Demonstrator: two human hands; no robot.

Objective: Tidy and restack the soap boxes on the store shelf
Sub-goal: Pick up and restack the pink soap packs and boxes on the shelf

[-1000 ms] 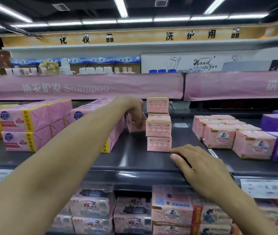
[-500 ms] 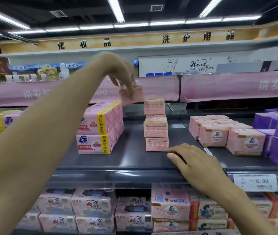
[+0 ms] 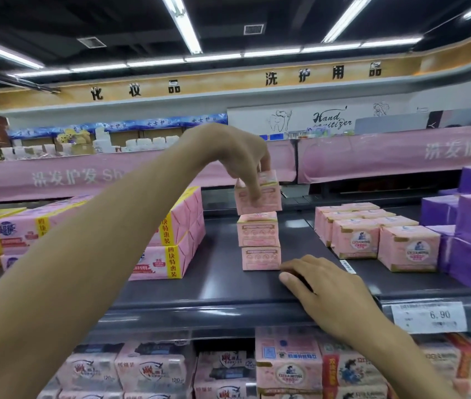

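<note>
The left hand (image 3: 237,156) pinches a pink soap box (image 3: 268,201) from above, grip closed on it, slightly tilted atop the two-box stack (image 3: 258,240) on the dark shelf (image 3: 214,286). The right hand (image 3: 323,286) rests flat on the shelf just beside the stack, grip loose, holding nothing.

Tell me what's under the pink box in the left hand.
Under the held box, which the left hand pinches, stand two stacked pink boxes: the upper box, the bottom box, on the grey shelf. Whether it touches them is unclear.

Matt cardboard soap boxes (image 3: 258,234) (shelf (image 3: 222,283) smooth, semi-glossy)
</note>
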